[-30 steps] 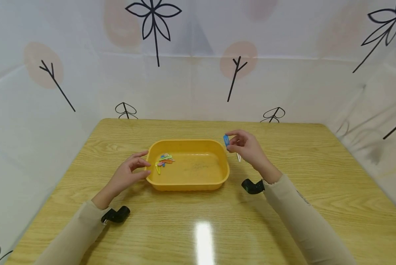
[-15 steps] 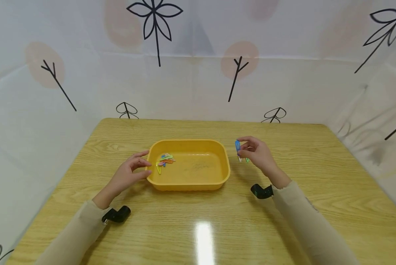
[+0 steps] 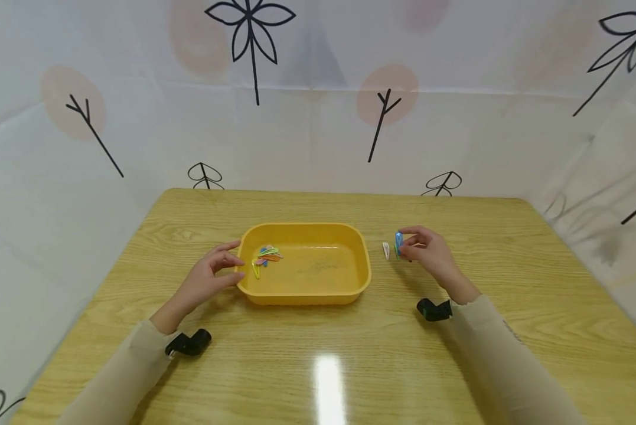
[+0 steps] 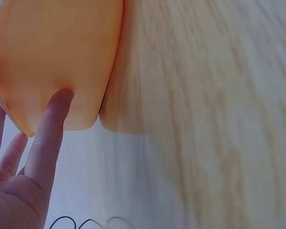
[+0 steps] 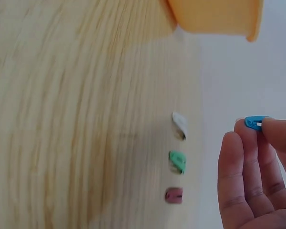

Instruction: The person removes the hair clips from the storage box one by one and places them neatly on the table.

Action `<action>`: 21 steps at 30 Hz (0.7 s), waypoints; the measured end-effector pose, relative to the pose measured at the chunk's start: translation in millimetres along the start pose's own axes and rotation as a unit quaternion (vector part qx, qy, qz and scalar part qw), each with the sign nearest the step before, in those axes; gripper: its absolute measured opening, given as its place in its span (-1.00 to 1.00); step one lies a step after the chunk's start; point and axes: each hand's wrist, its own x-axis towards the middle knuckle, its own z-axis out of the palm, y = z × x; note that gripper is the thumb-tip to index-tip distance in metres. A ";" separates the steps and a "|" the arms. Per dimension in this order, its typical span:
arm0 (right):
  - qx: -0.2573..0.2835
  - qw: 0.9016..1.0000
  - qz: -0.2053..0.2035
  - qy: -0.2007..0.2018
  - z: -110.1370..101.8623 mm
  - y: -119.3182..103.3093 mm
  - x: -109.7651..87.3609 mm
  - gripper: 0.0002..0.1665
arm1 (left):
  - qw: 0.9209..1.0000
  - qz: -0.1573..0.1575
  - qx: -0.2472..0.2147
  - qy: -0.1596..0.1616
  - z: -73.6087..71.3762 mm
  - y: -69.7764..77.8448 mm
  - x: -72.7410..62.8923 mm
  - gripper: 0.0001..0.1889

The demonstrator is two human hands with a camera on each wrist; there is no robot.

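My right hand (image 3: 433,258) pinches a blue snap hair clip (image 3: 399,242) between thumb and fingertips, over the table right of the yellow tub (image 3: 307,300). Three clips lie in a row on the wood below it in the right wrist view: a white hair clip (image 5: 179,125), a green hair clip (image 5: 178,161) and a dark reddish hair clip (image 5: 174,195). With loosely extended fingers, my left hand (image 3: 206,282) touches the left end of the tub; one digit presses against its outer wall in the left wrist view. Several colourful hair clips (image 3: 268,255) lie heaped inside the tub's left side.
The tub stands mid-table on a wood-grain tabletop (image 3: 264,366). Behind the table's back edge hangs a white cloth (image 3: 307,141) with flower and twig drawings. A black wrist camera (image 3: 190,343) sits on the left sleeve, another camera (image 3: 433,310) on the right.
My right hand has moved right and slightly nearer, away from the tub's right rim, carrying the blue hair clip. The white and green clips on the table have come into view. My left hand stays put.
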 end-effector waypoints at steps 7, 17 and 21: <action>0.011 1.000 0.008 0.005 -9.0 10.8 0.8 -0.52 | 1.000 0.000 0.003 0.000 0.0 1.2 0.5 -0.72; -0.005 0.999 0.035 -0.007 -23.5 21.7 0.6 -0.48 | 1.000 0.001 0.004 -0.001 -0.7 0.7 1.2 -0.71; -0.023 0.998 0.060 -0.012 -28.2 26.3 2.0 -0.48 | 1.000 0.000 0.001 -0.002 -0.9 -0.3 0.7 -0.71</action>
